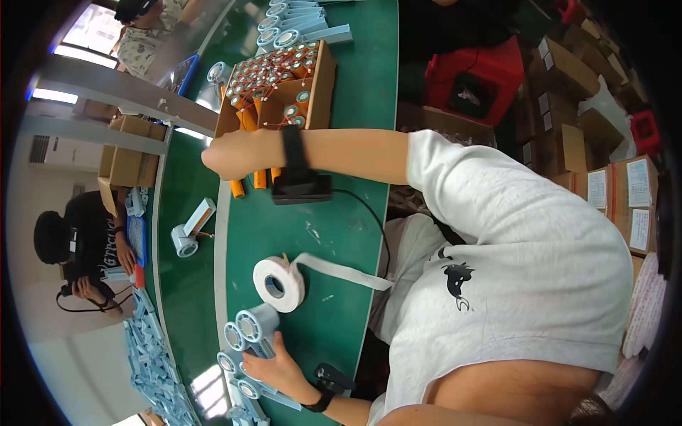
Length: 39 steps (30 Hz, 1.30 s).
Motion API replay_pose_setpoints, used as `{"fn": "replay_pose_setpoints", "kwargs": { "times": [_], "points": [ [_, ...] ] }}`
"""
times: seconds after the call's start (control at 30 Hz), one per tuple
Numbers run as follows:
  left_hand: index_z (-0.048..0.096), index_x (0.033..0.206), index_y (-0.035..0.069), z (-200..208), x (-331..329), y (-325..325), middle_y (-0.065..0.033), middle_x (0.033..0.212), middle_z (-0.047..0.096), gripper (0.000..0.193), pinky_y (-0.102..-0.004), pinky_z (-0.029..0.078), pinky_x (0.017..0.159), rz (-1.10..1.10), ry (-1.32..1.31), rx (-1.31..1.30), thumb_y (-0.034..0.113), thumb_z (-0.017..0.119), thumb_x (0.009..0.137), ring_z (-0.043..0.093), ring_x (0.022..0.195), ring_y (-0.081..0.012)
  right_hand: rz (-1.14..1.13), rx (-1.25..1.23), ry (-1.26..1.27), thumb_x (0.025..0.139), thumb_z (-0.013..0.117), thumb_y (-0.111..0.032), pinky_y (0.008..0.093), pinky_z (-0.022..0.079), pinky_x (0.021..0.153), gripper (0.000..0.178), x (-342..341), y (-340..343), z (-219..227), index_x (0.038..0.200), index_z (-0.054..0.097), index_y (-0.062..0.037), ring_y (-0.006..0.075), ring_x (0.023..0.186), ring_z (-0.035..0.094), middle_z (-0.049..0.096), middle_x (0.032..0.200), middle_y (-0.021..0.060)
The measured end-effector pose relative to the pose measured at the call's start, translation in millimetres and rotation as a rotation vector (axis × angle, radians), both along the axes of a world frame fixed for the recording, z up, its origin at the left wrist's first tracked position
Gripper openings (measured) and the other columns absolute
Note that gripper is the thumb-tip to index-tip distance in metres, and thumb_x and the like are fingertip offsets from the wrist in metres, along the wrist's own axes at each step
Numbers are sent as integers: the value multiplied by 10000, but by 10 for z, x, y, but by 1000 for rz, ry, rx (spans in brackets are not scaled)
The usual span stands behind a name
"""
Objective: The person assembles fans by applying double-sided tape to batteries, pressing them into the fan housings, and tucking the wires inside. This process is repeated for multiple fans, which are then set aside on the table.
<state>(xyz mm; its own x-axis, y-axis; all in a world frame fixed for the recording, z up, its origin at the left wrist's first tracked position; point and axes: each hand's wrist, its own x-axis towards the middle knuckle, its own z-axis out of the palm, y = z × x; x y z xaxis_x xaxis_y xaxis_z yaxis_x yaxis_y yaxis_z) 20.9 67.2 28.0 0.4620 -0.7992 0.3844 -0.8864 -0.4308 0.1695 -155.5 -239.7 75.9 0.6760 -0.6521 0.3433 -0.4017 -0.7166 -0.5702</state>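
Observation:
At the bottom of the view, my left hand (278, 370) is closed around a light blue handheld fan (257, 323) with a round grilled head. Other light blue fans (227, 362) lie against and below that hand. Higher up, my right hand (234, 156) is curled beside an open cardboard box (323, 92) packed with orange battery cells (302, 103) with red wires. Its fingertips are hidden, so anything in them cannot be made out. Several orange cells (259, 177) lie beside the box below this hand. A white tape roll (279, 284) rests between my hands, its loose strip trailing right.
Fans (288, 39) lie in a row behind the box. Another fan (186, 240) lies across a pale divider. At left, a co-worker (85, 241) sits by a blue tray (136, 241) and piled blue parts (149, 355). A red crate (476, 78) and cartons stand at right.

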Motion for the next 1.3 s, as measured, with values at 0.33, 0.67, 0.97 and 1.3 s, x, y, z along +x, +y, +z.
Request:
{"fn": "replay_pose_setpoints", "kwargs": {
  "times": [0.33, 0.67, 0.97, 1.3],
  "points": [
    [349, 1199, -102, -335, 111, 139, -284, 1110, 433, 731, -474, 293, 926, 238, -321, 52, 292, 688, 685, 362, 1097, -408, -309, -361, 180, 736, 541, -142, 465, 459, 618, 427, 835, -151, -755, 1090, 431, 70, 316, 695, 625, 626, 728, 152],
    [341, 1277, 42, -261, -539, -382, -167, 1323, 325, 591, -436, 229, 1008, -751, -124, 184, 73, 593, 743, 254, 1241, -353, 216, 150, -431, 813, 496, -107, 288, 437, 540, 734, -58, 573, -244, 1360, 6, -104, 202, 544, 540, 566, 686, 111],
    [455, 1085, 1, -185, -612, -662, -164, 1132, 448, 384, -414, 237, 961, -843, -116, 270, 117, 599, 749, 386, 1096, -327, 94, 939, -660, 725, 687, -208, 226, 328, 416, 320, -918, 1358, -865, 938, 543, -18, 70, 470, 439, 500, 600, 13],
    [416, 1143, -34, -240, -570, -501, -179, 993, 536, 453, -415, 176, 965, -648, -42, -94, 138, 594, 764, 398, 1071, -310, 271, 947, -667, 723, 682, -224, 233, 314, 420, 222, -482, 1818, -833, 688, 581, -29, 59, 477, 411, 472, 533, -9]
  ]
}}
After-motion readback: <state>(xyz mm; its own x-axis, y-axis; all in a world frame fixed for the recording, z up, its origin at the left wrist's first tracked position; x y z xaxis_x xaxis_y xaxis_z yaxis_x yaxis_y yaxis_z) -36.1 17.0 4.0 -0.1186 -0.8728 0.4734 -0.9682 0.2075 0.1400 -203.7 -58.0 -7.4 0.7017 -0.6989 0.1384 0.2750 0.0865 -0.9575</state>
